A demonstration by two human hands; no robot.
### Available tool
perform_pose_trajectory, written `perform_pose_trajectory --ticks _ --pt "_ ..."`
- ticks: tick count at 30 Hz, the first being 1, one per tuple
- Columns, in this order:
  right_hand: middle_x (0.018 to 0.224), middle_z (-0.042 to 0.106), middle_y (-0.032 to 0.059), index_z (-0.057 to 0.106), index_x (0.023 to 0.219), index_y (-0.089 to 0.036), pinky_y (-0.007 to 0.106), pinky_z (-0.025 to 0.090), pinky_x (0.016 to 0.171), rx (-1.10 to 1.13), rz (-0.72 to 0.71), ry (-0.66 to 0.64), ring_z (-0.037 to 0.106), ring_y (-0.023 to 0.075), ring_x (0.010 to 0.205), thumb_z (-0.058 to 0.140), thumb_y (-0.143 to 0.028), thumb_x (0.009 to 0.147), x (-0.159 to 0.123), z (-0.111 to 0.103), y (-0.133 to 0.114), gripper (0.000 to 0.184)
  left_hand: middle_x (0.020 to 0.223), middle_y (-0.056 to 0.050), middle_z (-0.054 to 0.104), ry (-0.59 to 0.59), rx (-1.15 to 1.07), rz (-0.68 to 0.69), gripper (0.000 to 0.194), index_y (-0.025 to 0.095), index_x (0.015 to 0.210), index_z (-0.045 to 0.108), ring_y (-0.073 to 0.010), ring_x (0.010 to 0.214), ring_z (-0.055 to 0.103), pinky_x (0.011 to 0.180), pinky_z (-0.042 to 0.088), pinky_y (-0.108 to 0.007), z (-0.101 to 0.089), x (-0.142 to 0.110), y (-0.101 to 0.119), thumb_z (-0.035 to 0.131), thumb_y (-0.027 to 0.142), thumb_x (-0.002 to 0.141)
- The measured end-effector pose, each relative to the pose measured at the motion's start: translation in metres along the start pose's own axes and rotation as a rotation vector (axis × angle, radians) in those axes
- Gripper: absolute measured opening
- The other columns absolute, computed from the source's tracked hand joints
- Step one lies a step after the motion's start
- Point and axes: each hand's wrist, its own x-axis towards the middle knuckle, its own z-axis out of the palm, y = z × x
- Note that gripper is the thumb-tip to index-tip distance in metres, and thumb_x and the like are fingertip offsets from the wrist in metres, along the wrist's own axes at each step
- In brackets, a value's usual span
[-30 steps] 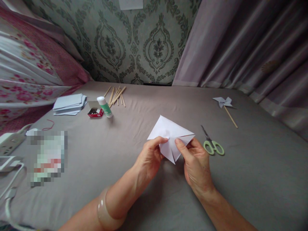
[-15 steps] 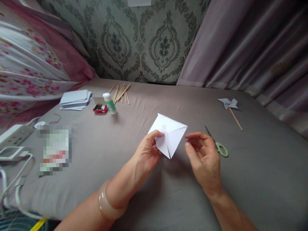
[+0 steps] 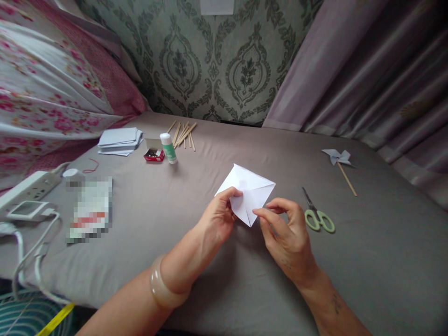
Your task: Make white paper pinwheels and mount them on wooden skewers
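A square of white paper (image 3: 252, 184) with slits running in from its corners is held up over the cloth, one corner pointing down. My left hand (image 3: 221, 214) grips it from the left side, thumb on top and the other fingers mostly hidden beneath. At the lower right edge, beside a slit, my right hand (image 3: 285, 231) pinches the paper with its fingertips. Just right of that hand lie green-handled scissors (image 3: 318, 219), blades slightly apart. A finished paper pinwheel (image 3: 338, 157) on a wooden stick rests farther back on the right.
At the back left are a stack of white paper (image 3: 119, 140), a small red box (image 3: 154, 155) of little metal pieces, a standing glue stick (image 3: 168, 149) and several wooden sticks (image 3: 184, 135). A blurred packet (image 3: 90, 210) and a power strip (image 3: 33, 189) with cables occupy the left.
My right hand has moved left and its fingertips have closed on the paper's edge, uncovering the scissors' handles. The camera view has shifted slightly. My left hand keeps its hold.
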Motion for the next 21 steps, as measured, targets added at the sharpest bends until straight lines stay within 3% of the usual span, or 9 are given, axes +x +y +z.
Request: perform_pose_trajectory --ticks 11,21 --pt "0.099 0.054 0.0062 0.066 0.103 -0.024 0.035 0.051 0.075 0.017 0.005 -0.039 0.053 0.0167 0.083 0.061 -0.007 0.085 -0.001 -0.002 0.001 0.026 0.077 -0.005 0.069 0.038 -0.014 0.033 0.018 0.018 0.076 0.066 -0.0168 0.068 0.059 0.063 0.046 -0.026 -0.002 0.004 -0.006 0.064 0.010 0.060" --pt "0.093 0.056 0.0063 0.068 0.093 -0.020 0.032 0.052 0.073 0.093 0.156 0.004 0.058 0.0172 0.084 0.060 -0.016 0.088 0.009 -0.001 -0.004 0.011 0.064 -0.001 0.062 0.060 0.089 0.139 0.014 0.015 0.064 0.061 -0.0126 0.059 0.054 0.057 0.041 -0.024 -0.004 0.003 -0.013 0.070 0.017 0.054"
